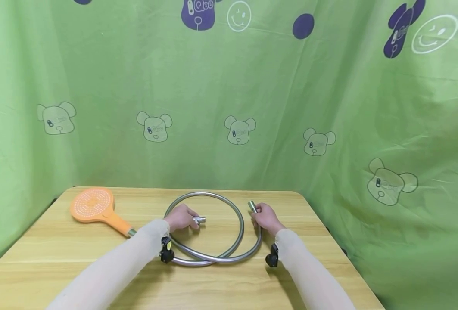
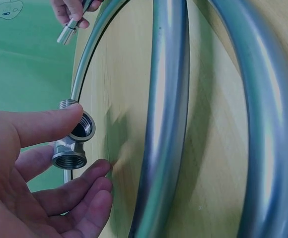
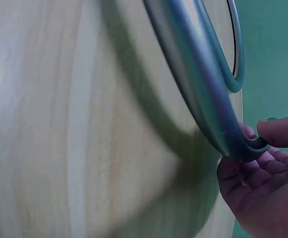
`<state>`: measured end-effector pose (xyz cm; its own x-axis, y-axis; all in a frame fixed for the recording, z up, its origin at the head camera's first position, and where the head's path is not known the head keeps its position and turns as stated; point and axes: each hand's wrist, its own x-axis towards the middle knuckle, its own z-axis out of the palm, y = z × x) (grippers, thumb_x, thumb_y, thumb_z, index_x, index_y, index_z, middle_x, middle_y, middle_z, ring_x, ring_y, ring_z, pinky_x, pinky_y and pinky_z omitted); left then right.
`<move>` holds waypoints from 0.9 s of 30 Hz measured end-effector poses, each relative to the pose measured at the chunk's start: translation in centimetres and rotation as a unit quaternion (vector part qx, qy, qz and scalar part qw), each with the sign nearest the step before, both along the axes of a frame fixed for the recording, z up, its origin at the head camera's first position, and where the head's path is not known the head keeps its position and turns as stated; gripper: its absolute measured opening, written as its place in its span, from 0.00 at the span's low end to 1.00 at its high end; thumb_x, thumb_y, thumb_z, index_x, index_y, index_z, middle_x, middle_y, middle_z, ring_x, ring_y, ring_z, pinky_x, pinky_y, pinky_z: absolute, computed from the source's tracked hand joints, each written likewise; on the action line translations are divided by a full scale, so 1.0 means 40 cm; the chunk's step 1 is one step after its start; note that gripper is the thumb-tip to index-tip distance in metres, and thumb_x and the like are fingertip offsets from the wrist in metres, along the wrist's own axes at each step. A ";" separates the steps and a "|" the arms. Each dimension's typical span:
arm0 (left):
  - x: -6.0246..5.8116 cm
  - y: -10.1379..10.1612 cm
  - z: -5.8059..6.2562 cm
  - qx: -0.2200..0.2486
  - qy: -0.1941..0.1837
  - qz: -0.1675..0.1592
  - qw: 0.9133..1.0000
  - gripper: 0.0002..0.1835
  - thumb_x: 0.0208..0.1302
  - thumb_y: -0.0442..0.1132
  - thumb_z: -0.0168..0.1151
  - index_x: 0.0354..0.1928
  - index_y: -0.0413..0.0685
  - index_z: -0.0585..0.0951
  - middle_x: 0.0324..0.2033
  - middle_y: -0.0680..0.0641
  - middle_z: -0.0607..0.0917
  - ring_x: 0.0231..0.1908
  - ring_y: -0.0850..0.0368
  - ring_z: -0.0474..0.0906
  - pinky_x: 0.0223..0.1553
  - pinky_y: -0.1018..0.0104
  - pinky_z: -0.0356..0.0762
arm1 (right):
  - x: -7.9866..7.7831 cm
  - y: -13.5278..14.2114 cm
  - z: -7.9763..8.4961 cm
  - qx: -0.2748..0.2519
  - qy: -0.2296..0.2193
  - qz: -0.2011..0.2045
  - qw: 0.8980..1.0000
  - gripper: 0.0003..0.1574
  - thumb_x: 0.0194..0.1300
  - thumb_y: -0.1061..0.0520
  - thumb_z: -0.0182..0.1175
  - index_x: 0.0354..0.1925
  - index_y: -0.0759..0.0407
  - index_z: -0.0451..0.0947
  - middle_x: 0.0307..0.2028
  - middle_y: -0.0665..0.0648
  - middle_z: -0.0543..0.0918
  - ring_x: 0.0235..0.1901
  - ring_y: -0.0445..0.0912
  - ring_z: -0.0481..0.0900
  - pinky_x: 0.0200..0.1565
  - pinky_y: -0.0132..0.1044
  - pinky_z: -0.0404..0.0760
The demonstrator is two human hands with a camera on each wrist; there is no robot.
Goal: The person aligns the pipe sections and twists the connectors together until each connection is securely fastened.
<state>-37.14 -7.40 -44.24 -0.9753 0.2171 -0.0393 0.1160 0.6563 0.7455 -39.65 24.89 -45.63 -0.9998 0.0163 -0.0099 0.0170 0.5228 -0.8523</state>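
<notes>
Fingers [image 2: 34,161] of two hands [image 1: 180,218] [image 1: 267,216] grip one metal fitting [image 2: 68,146] and one hose [image 2: 168,74].

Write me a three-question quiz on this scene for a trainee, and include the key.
1. True or false: the orange shower head lies on the table.
2. What does the left grip hold?
3. Where does the right grip hold the hose?
A) At its middle
B) Near its free end
C) Nowhere; it is empty

Key:
1. True.
2. A threaded metal fitting, pinched with the thumb on it.
3. B.
</notes>
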 end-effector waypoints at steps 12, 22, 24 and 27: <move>-0.010 0.005 0.027 -0.002 -0.002 0.007 1.000 0.20 0.47 0.39 0.78 0.46 0.55 0.90 0.47 0.51 0.90 0.34 0.57 0.78 0.35 0.64 0.78 | -0.006 -0.040 0.023 0.079 0.083 0.018 0.993 0.23 0.64 0.68 0.60 0.58 0.67 0.75 0.40 0.65 0.80 0.34 0.48 0.76 0.32 0.33 0.78; -0.012 0.007 0.039 0.022 -0.020 0.009 1.000 0.20 0.48 0.35 0.77 0.48 0.50 0.89 0.23 0.51 0.85 0.18 0.62 0.70 0.22 0.67 0.75 | -0.009 -0.077 0.040 0.121 0.118 0.045 0.985 0.23 0.64 0.69 0.60 0.58 0.65 0.77 0.43 0.64 0.82 0.38 0.51 0.77 0.34 0.36 0.78; -0.014 0.007 0.040 0.029 -0.024 0.008 0.999 0.21 0.48 0.34 0.77 0.48 0.48 0.89 0.22 0.49 0.85 0.18 0.62 0.70 0.22 0.67 0.75 | -0.011 -0.083 0.043 0.131 0.122 0.051 0.983 0.22 0.65 0.69 0.60 0.57 0.65 0.77 0.43 0.64 0.83 0.37 0.51 0.77 0.35 0.36 0.78; -0.014 0.006 0.046 0.039 -0.028 0.008 0.999 0.21 0.49 0.33 0.75 0.49 0.47 0.88 0.24 0.49 0.84 0.19 0.61 0.70 0.21 0.68 0.74 | -0.013 -0.096 0.052 0.140 0.128 0.060 0.980 0.21 0.65 0.69 0.60 0.57 0.64 0.77 0.43 0.65 0.83 0.37 0.51 0.77 0.37 0.37 0.77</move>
<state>-37.70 -7.14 -42.41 -0.9753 0.2066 -0.0778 0.0628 0.5976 0.7993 -40.16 21.05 -43.56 -0.9641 -0.1351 0.2286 -0.2538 0.7219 -0.6438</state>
